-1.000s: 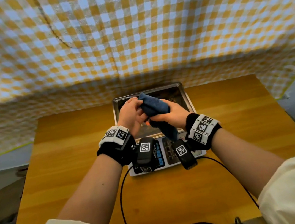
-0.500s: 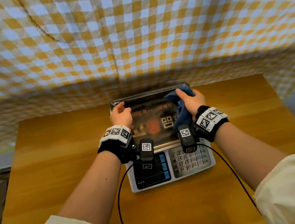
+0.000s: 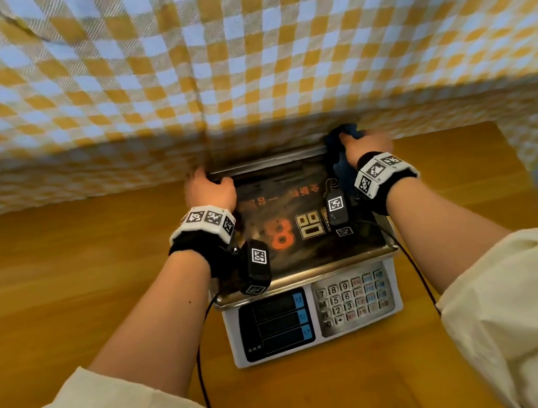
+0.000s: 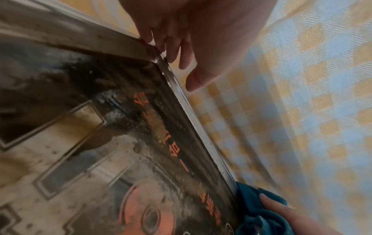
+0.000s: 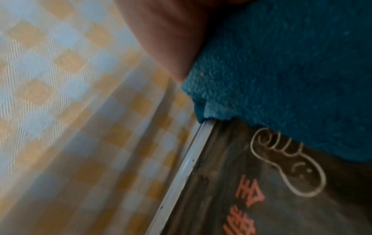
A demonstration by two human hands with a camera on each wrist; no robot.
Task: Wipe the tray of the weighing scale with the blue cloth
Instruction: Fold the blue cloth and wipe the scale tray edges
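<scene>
Weighing scale (image 3: 312, 317) sits on a smooth wooden tabletop (image 3: 67, 279), its white plastic body facing the person, with dark display windows at front left and a grey keypad at front right.

The tray (image 3: 301, 260) on top is a flat rectangle of shiny metal with a thin raised rim and rounded corners. Its surface is mirror-like and smudged, throwing back dim reflections (orange characters and a pale looped outline among them).

Left hand (image 3: 210, 190) rests at the tray's far left corner. In the left wrist view its fingers (image 4: 181, 52) curl loosely over the rim at that corner, touching the metal edge; it holds nothing else.

Right hand (image 3: 367, 147) is at the tray's far right corner, fingers bunched round the blue cloth (image 3: 342, 137). The cloth is a nubbly terry weave, teal-blue, crumpled into soft folds; the right wrist view shows it lying over the rim and onto the tray surface at that corner, pressed under the palm.

Both wrists carry black bands with white blocks printed in black square patterns, and thin black cables trail from them toward the person. Cream sleeves (image 3: 524, 308) are pushed up the forearms.

Behind the scale hangs a woven yellow-and-white checked fabric (image 3: 242, 54), draped in soft vertical creases.
</scene>
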